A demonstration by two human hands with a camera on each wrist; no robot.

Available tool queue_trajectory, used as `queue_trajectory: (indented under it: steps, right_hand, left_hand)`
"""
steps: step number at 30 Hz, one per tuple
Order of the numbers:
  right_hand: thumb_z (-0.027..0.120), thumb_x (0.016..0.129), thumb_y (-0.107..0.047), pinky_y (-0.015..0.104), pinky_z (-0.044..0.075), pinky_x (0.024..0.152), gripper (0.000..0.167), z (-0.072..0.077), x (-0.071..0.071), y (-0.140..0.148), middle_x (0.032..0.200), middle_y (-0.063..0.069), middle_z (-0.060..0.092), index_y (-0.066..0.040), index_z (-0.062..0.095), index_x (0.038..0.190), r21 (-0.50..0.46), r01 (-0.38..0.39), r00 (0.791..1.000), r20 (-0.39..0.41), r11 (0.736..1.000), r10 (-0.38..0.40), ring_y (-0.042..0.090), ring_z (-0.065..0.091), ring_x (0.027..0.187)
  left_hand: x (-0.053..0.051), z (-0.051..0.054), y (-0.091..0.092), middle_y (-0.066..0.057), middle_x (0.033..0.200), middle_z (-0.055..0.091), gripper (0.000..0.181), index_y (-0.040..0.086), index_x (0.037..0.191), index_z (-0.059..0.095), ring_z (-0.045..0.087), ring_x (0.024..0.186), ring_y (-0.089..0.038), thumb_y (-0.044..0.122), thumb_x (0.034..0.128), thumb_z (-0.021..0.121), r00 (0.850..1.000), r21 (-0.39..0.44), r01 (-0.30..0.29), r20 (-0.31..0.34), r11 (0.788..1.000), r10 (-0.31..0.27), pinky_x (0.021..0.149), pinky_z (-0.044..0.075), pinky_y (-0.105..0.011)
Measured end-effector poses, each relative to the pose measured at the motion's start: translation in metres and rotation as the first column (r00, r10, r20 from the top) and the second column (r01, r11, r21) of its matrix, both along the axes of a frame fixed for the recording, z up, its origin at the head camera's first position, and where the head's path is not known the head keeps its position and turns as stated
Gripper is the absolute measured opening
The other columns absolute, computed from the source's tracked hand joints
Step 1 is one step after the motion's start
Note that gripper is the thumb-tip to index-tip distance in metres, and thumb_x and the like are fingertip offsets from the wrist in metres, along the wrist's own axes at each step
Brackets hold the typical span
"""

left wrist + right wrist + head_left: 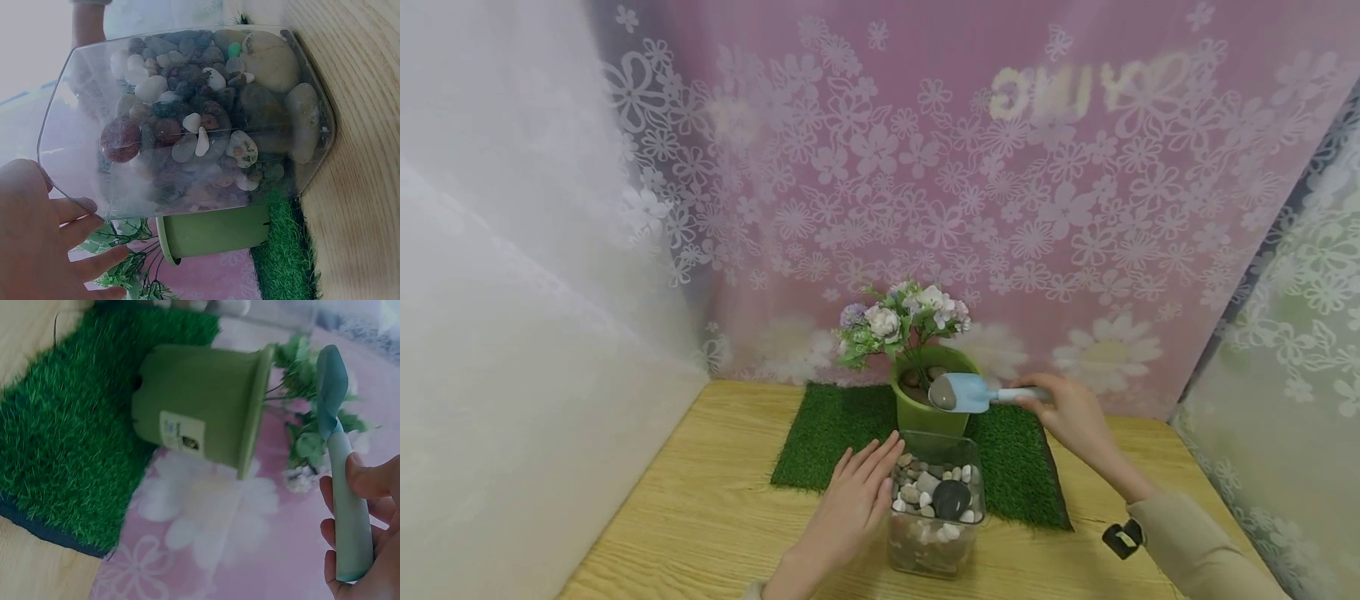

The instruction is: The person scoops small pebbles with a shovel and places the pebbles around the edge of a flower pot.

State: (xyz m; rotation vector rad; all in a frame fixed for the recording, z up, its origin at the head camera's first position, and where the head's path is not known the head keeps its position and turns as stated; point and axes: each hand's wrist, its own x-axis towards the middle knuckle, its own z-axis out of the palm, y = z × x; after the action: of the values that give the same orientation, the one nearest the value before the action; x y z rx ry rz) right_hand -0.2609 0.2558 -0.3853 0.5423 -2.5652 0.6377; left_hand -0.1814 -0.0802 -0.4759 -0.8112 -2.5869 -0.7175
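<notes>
Trowel (972, 395), its handle grasped in the curled fingers of the right hand (1067, 412), carries a grey stone (943, 393) higher than the rim of the green pot (934, 424), blade kept roughly level, presumably so nothing rolls off. The left hand (859, 492) grips nothing; its straight fingers rest against the clear container (940, 448) of pebbles, perhaps steadying it. Turf mat (1018, 471) and bench (677, 492) lie beneath. The pot's label (182, 433) is too blurred to read; reversed backdrop lettering (1052, 92) seems to include Y, I, N, G.
</notes>
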Motion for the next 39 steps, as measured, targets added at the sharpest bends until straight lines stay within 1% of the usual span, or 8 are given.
queue_trajectory:
  steps: [2, 6, 12, 18, 22, 26, 30, 39]
  right_hand:
    - [0.078, 0.089, -0.015, 0.042, 0.045, 0.06, 0.019, -0.004, -0.011, 0.0, 0.105, 0.016, 0.074, -0.009, 0.077, 0.108, 0.002, 0.01, 1.0, -0.012, 1.0, -0.01, 0.031, 0.063, 0.076]
    - [0.078, 0.089, -0.014, 0.055, 0.05, 0.074, 0.021, -0.016, -0.032, -0.001, 0.106, 0.016, 0.074, -0.007, 0.077, 0.108, -0.005, 0.014, 1.0, -0.027, 1.0, -0.015, 0.038, 0.064, 0.094]
    - [0.078, 0.089, -0.014, 0.056, 0.05, 0.075, 0.022, -0.037, -0.056, -0.003, 0.103, 0.016, 0.074, -0.006, 0.077, 0.109, 0.007, 0.018, 0.999, -0.026, 1.0, -0.018, 0.037, 0.062, 0.092]
    - [0.079, 0.088, -0.017, 0.055, 0.046, 0.077, 0.02, -0.044, -0.066, -0.019, 0.097, 0.012, 0.075, -0.01, 0.078, 0.107, 0.107, 0.022, 0.998, -0.064, 0.994, -0.015, 0.034, 0.06, 0.088]
    - [0.08, 0.088, -0.018, 0.056, 0.045, 0.084, 0.017, -0.043, -0.069, -0.035, 0.097, 0.01, 0.075, -0.011, 0.078, 0.103, 0.184, 0.03, 0.99, -0.142, 0.982, -0.004, 0.035, 0.061, 0.095]
    - [0.081, 0.087, -0.017, 0.051, 0.047, 0.082, 0.015, -0.044, -0.072, -0.05, 0.095, 0.009, 0.074, -0.011, 0.078, 0.1, 0.259, 0.036, 0.964, -0.264, 0.965, 0.035, 0.032, 0.063, 0.094]
    - [0.083, 0.085, -0.016, 0.047, 0.048, 0.078, 0.015, -0.044, -0.073, -0.06, 0.092, 0.008, 0.072, -0.009, 0.078, 0.098, 0.324, 0.051, 0.915, -0.394, 0.945, 0.086, 0.029, 0.063, 0.09]
    - [0.089, 0.077, -0.01, 0.05, 0.051, 0.086, 0.025, -0.027, -0.068, -0.058, 0.094, 0.01, 0.072, -0.009, 0.077, 0.098, 0.43, 0.109, 0.841, -0.52, 0.896, 0.147, 0.029, 0.064, 0.093]
  left_hand:
    - [0.0, 0.0, 0.0, 0.003, 0.164, 0.034, 0.049, 0.021, 0.159, 0.037, 0.041, 0.145, -0.029, 0.023, 0.11, 0.043, 1.0, -0.005, -0.002, 0.002, 1.0, 0.002, 0.114, 0.031, -0.062]
    - [-0.001, 0.001, 0.0, 0.003, 0.164, 0.034, 0.049, 0.021, 0.159, 0.037, 0.041, 0.145, -0.031, 0.023, 0.1101, 0.042, 1.0, -0.009, -0.003, 0.009, 1.0, 0.003, 0.114, 0.031, -0.062]
    - [-0.001, 0.001, 0.0, 0.003, 0.164, 0.034, 0.048, 0.019, 0.158, 0.039, 0.041, 0.145, -0.031, 0.023, 0.1101, 0.042, 1.0, -0.011, -0.001, 0.017, 1.0, 0.001, 0.114, 0.031, -0.062]
    - [0.0, 0.0, 0.001, 0.005, 0.164, 0.033, 0.049, 0.022, 0.159, 0.037, 0.041, 0.145, -0.029, 0.023, 0.1103, 0.041, 1.0, -0.008, -0.008, 0.017, 1.0, 0.009, 0.114, 0.031, -0.062]
    - [0.0, 0.0, 0.0, 0.007, 0.164, 0.031, 0.049, 0.024, 0.159, 0.036, 0.04, 0.146, -0.027, 0.024, 0.1106, 0.041, 1.0, -0.008, -0.015, 0.02, 1.0, 0.015, 0.115, 0.03, -0.06]
    - [0.0, 0.0, 0.0, 0.007, 0.165, 0.03, 0.049, 0.024, 0.159, 0.036, 0.04, 0.145, -0.028, 0.024, 0.1107, 0.04, 1.0, -0.006, -0.015, 0.022, 1.0, 0.015, 0.116, 0.03, -0.06]
    - [0.0, 0.0, 0.001, 0.006, 0.165, 0.031, 0.049, 0.023, 0.16, 0.035, 0.041, 0.145, -0.029, 0.024, 0.1107, 0.04, 1.0, -0.011, -0.013, 0.024, 1.0, 0.013, 0.115, 0.03, -0.061]
    - [0.0, 0.0, 0.0, 0.005, 0.164, 0.033, 0.049, 0.022, 0.159, 0.037, 0.041, 0.145, -0.029, 0.023, 0.1104, 0.041, 1.0, -0.001, -0.017, 0.014, 1.0, 0.017, 0.114, 0.031, -0.062]
